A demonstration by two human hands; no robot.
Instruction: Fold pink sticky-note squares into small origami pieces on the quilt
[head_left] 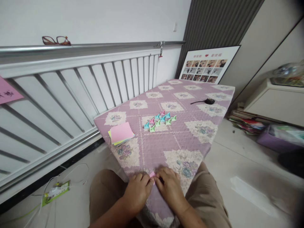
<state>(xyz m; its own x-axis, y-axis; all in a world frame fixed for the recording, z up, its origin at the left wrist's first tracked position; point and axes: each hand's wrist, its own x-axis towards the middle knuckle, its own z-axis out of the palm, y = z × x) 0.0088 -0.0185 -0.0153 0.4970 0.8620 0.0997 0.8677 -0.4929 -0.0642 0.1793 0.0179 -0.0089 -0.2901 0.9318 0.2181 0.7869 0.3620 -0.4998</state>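
Presently grasping a small piece of pink paper point(152, 174) between left hand point(138, 191) and right hand point(169, 183), low at the near end of the worktop point(152, 152), with knees point(106, 186) to either side. As for the state of the grip: closed on the paper from left and right at once, with thumbs and bent fingers drawn in and fingertips almost meeting. Lying right between the two sets of fingertips, about equally near to both, so not possible to call either hand the nearer. Mostly covered by fingers, showing only a little pink at the far side of the grip and a sliver by the thumbs; cannot tell the long axis or how the folds run. Most telling, as a judgement: the narrow space between opposing fingertips, left against right. Farther off, beyond the grip and well apart from it, set close together on the worktop: small folded paper pieces point(162, 118) in pink, blue and green. To the left of these, near the left edge: a stack of paper squares point(121, 132), pink on top, with yellow showing beneath. At far right: a black object point(209, 101) with a thin tail, too small to identify.
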